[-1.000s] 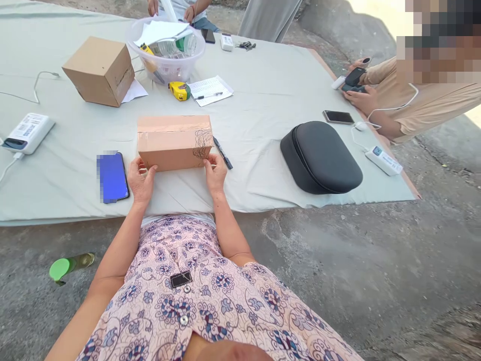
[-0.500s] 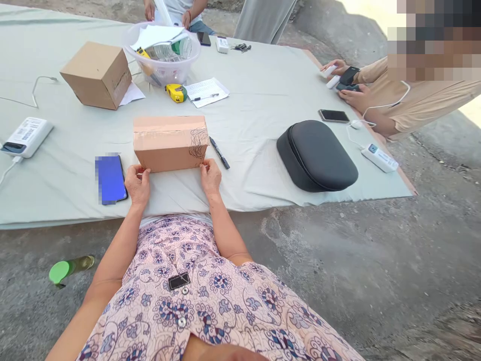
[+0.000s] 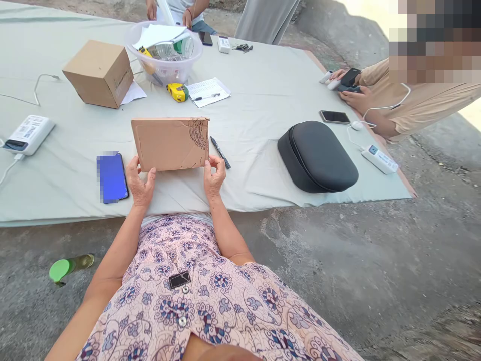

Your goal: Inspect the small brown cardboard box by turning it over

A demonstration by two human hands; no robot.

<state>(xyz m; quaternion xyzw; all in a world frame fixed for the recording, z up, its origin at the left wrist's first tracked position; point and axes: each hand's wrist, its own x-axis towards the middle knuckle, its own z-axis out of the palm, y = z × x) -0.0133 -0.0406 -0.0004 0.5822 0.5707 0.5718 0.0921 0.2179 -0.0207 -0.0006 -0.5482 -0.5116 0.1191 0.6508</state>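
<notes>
Between my hands is a brown cardboard box (image 3: 165,143), tilted so that one broad side faces me. Dark scribbled lines mark its upper right corner. My left hand (image 3: 140,183) grips the box's lower left corner, with the thumb on the near face. At the lower right corner my right hand (image 3: 214,175) pinches the edge. A black marker (image 3: 220,152) lies just right of the box, close to my right hand. Left of my left hand lies a phone (image 3: 112,177) with a blue screen.
Farther back are another cardboard box (image 3: 98,72), a plastic basket (image 3: 165,70) with papers and bottles, a yellow tape measure (image 3: 177,93) and a notebook (image 3: 208,92). A black case (image 3: 317,156) lies to the right. A co-worker's hands (image 3: 353,90) hold devices at the right edge.
The box has been tipped in my hands: its taped top no longer shows, and its broad scribbled face is turned toward me. Both hands keep hold of the lower corners.
</notes>
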